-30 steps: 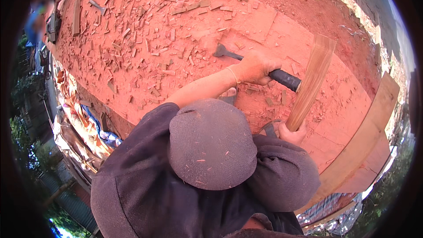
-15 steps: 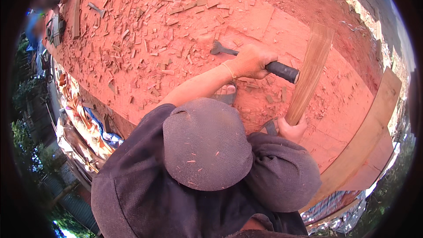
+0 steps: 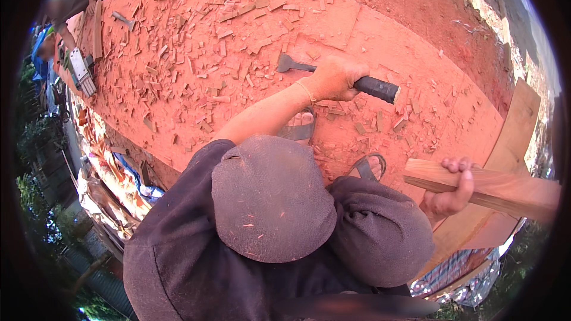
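Observation:
In my left hand [image 3: 340, 79] is a chisel [image 3: 377, 88], gripped near its middle, with a wide dark blade on the left and a black-wrapped handle end on the right. The blade lies at or just above a large reddish wooden slab [image 3: 250, 95]; whether it touches cannot be made out. Off to the right, my right hand [image 3: 453, 191] has its fingers wrapped around a thick brown wooden club [image 3: 511, 190]. It extends outward to the right, clear of the chisel.
Wood chips [image 3: 178, 71] are scattered over the slab. My sandalled feet [image 3: 370, 167] rest on it. A long board [image 3: 514, 125] lies along the right side. At the far left a person [image 3: 77, 0] bends by a grey power tool [image 3: 81, 71]; another chisel-like tool [image 3: 124, 20] lies near.
My right hand has swung the club right, away from the chisel handle, turning it from steep to nearly level. The chisel has shifted slightly left. The other person's arm and power tool have moved.

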Tool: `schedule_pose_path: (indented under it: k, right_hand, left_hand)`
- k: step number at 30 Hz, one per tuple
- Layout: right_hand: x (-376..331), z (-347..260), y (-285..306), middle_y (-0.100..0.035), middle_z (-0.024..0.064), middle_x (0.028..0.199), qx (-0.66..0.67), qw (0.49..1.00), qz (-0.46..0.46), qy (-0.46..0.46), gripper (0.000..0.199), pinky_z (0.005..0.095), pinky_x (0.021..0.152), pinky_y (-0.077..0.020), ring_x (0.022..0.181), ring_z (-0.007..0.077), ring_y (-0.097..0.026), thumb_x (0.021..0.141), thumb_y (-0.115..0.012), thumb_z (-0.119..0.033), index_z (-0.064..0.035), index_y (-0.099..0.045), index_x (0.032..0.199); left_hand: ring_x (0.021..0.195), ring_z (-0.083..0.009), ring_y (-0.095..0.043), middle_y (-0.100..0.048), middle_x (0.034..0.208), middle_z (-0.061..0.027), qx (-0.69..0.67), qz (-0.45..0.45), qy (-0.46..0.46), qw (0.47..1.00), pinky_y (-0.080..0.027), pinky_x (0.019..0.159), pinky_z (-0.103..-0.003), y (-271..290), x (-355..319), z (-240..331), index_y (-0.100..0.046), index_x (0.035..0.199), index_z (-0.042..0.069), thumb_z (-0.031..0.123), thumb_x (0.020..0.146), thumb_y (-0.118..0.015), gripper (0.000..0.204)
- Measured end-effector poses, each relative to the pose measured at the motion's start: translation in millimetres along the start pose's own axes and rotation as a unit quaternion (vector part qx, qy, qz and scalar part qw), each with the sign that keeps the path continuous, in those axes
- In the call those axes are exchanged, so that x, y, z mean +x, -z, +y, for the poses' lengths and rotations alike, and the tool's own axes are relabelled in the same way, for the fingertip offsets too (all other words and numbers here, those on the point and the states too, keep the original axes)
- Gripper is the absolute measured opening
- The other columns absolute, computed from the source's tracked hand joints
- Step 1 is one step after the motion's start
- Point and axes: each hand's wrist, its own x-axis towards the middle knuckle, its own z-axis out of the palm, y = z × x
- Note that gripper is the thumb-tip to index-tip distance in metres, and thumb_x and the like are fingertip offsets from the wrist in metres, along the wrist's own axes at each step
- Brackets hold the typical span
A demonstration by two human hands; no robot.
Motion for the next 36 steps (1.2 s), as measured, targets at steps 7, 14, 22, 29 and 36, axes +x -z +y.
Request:
schedule_pose_path:
  k: [7, 14, 22, 29, 36]
  right_hand:
    - [-49, 120, 94, -0.062, 0.0043, 0.074, -0.397, 0.888, -0.12, -0.2, 0.031, 0.0323, 0.055, -0.0499, 0.061, 0.0137, -0.06, 0.075, -0.076, -0.006, -0.0023, -0.06, 0.101]
    - [-44, 66, 128, -0.064, 0.0099, 0.073, -0.313, 0.91, 0.021, -0.272, 0.024, 0.0316, 0.05, -0.0484, 0.057, 0.0182, -0.061, 0.082, -0.07, -0.002, 0.0012, -0.055, 0.1]
    - [-27, 16, 132, -0.06, 0.0108, 0.08, -0.338, 0.925, 0.027, -0.171, 0.026, 0.0345, 0.06, -0.0515, 0.067, 0.0192, -0.061, 0.086, -0.068, -0.006, 0.0014, -0.054, 0.106]
    - [37, -38, 75, -0.057, 0.0082, 0.089, -0.083, 0.993, 0.083, 0.001, 0.022, 0.0334, 0.073, -0.0525, 0.079, 0.0173, -0.058, 0.092, -0.066, -0.012, -0.0035, -0.055, 0.11]
    - [14, 74, 12, -0.061, 0.006, 0.08, -0.342, 0.925, -0.1, -0.13, 0.023, 0.0331, 0.061, -0.0515, 0.066, 0.0145, -0.059, 0.086, -0.07, -0.005, 0.0001, -0.055, 0.103]
  left_hand:
    - [0.069, -0.0351, -0.069, -0.064, 0.069, -0.0087, 0.025, -0.065, -0.089, 0.994, -0.052, 0.059, -0.048, 5, -33, -4, -0.061, 0.085, 0.013, 0.019, 0.066, -0.078, 0.026]
    - [0.068, -0.0341, -0.069, -0.064, 0.071, -0.0096, -0.023, 0.002, -0.113, 0.993, -0.052, 0.058, -0.047, 5, -1, 29, -0.062, 0.083, 0.013, 0.019, 0.066, -0.078, 0.023]
    - [0.068, -0.0346, -0.07, -0.067, 0.07, -0.0108, 0.001, 0.04, -0.046, 0.998, -0.054, 0.06, -0.046, 0, 55, -1, -0.067, 0.083, 0.016, 0.028, 0.075, -0.077, 0.017]
    - [0.064, -0.0347, -0.067, -0.064, 0.067, -0.0108, 0.006, 0.057, -0.036, 0.998, -0.051, 0.056, -0.045, -6, 60, 2, -0.066, 0.081, 0.014, 0.025, 0.075, -0.077, 0.017]
    - [0.066, -0.0353, -0.067, -0.065, 0.069, -0.0102, 0.018, 0.029, -0.02, 0.999, -0.052, 0.057, -0.046, -15, 57, -12, -0.065, 0.08, 0.014, 0.024, 0.076, -0.076, 0.016]
